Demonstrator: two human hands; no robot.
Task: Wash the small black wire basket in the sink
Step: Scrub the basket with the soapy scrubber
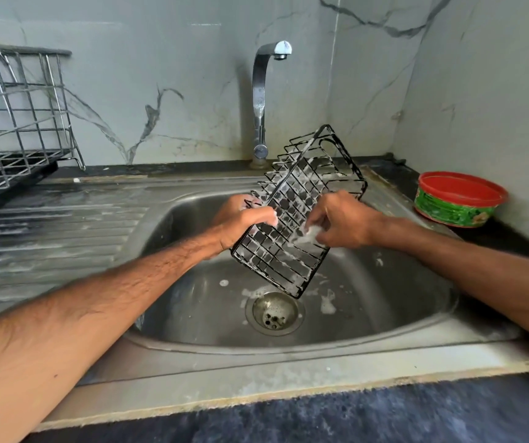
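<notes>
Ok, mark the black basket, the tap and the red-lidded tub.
black basket point(298, 212): head view, soapy wire grid.
tap point(259, 91): head view, upright neck.
red-lidded tub point(462, 188): head view, lid.

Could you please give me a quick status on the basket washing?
Left hand grips black wire basket, tilted over sink. Right hand pinches sudsy scrubber against it. Tap not running; nothing in the way.

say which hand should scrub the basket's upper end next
Right, probably: the right hand pinches the foamy scrubber against the basket, while the left hand grips its edge, holding it over the sink.
</notes>
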